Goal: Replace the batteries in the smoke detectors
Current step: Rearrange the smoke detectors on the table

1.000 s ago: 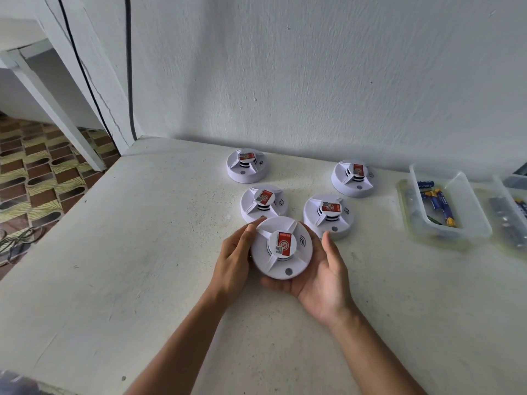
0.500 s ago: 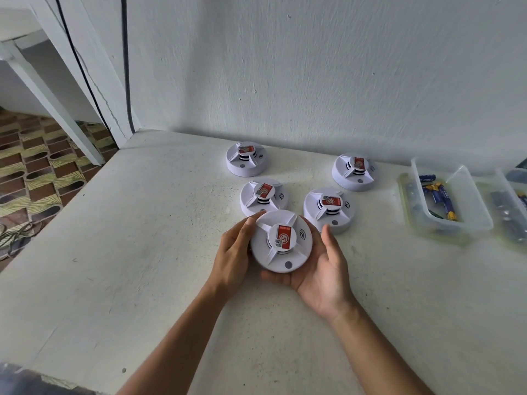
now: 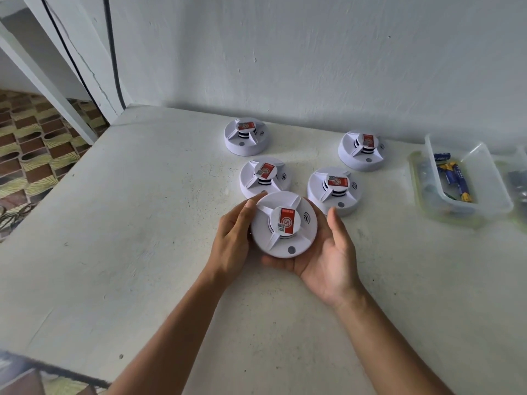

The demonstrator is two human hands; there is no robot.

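A round white smoke detector (image 3: 283,223) with a red label on its centre cap is held face up just above the table. My right hand (image 3: 328,252) cups it from below and from the right. My left hand (image 3: 232,238) grips its left rim, thumb on the top edge. Several more white detectors rest on the table behind it: one (image 3: 263,178) directly behind, one (image 3: 335,189) to the right, one (image 3: 246,136) near the wall, one (image 3: 362,149) at the back right. Blue and yellow batteries (image 3: 453,178) lie in a clear plastic tub (image 3: 484,201).
The white table (image 3: 128,238) meets a white wall at the back. Its left edge drops to a patterned tile floor (image 3: 34,155). A second clear container (image 3: 517,183) is cut off at the right frame edge. A black cable (image 3: 114,52) runs down the wall corner.
The held detector has turned slightly in my hands, its red label now more upright. Both hands keep their hold in nearly the same place.
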